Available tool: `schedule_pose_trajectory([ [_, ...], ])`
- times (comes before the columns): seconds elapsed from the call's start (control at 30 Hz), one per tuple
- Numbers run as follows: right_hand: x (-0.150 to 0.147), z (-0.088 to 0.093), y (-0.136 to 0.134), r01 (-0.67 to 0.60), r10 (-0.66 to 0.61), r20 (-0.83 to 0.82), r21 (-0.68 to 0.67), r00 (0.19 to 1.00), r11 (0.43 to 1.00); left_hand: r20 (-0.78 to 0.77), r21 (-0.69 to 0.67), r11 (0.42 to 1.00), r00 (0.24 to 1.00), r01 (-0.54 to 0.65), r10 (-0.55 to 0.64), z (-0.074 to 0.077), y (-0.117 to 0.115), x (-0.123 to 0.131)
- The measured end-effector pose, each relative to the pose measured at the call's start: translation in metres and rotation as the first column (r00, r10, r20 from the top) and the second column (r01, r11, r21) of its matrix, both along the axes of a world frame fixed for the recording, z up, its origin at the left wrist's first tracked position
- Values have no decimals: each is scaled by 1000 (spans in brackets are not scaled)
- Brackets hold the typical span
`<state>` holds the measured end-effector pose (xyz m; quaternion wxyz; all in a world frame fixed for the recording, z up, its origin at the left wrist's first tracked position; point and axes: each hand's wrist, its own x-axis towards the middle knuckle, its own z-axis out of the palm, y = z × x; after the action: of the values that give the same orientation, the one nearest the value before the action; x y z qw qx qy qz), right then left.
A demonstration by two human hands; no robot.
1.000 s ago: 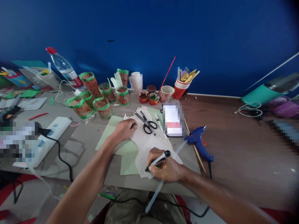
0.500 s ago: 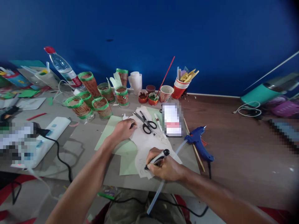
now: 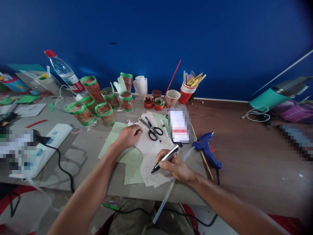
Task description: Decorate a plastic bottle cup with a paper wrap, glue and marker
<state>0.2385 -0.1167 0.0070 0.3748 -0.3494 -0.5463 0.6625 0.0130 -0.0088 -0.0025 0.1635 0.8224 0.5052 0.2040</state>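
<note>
My right hand (image 3: 174,166) is closed round a black marker (image 3: 167,157), its tip down on a white paper sheet (image 3: 153,151) near small drawn marks. My left hand (image 3: 128,135) rests as a loose fist on the sheet's left edge, pressing it onto pale green paper (image 3: 117,143); a small dark thing, maybe the marker's cap, shows at its fingertips. Black scissors (image 3: 153,129) lie just beyond the sheet, a white pen (image 3: 164,126) beside them.
A blue glue gun (image 3: 207,150) with a clear glue stick (image 3: 168,192) lies at right. Green-rimmed brown-painted cups (image 3: 102,104), a water bottle (image 3: 65,71), paint cups (image 3: 158,101), a red cup of sticks (image 3: 187,93) and a white power strip (image 3: 49,140) with black cord stand around.
My right hand has shifted slightly up the sheet and the marker now leans further back, its rear end higher. My left hand has stayed put.
</note>
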Motion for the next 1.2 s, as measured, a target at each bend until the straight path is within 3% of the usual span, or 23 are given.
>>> schedule_pose_trajectory([
  [0.2, 0, -2, 0, -3, 4, -5, 23, 1000, 1000, 102, 60, 997, 993, 47, -53, -5, 4, -2],
  [0.4, -1, 0, -1, -19, 20, -32, 9, 999, 1000, 212, 69, 986, 968, -154, 137, 4, 3, 1],
  [0.57, -1, 0, -1, -23, 23, -41, -1, 999, 1000, 196, 45, 962, 947, -269, 256, 15, 2, -2],
  [0.77, -1, 0, -1, -25, 25, -47, -9, 999, 1000, 193, 130, 907, 907, -401, 374, 12, 5, -7],
  [1.03, -3, 3, -1, 13, -12, -28, 27, 1000, 1000, 292, 258, 881, 901, -397, 321, 7, 9, -12],
  [1.2, -4, 2, -1, 19, -18, -30, 16, 999, 1000, 323, 153, 892, 875, -425, 361, 8, 8, -9],
])
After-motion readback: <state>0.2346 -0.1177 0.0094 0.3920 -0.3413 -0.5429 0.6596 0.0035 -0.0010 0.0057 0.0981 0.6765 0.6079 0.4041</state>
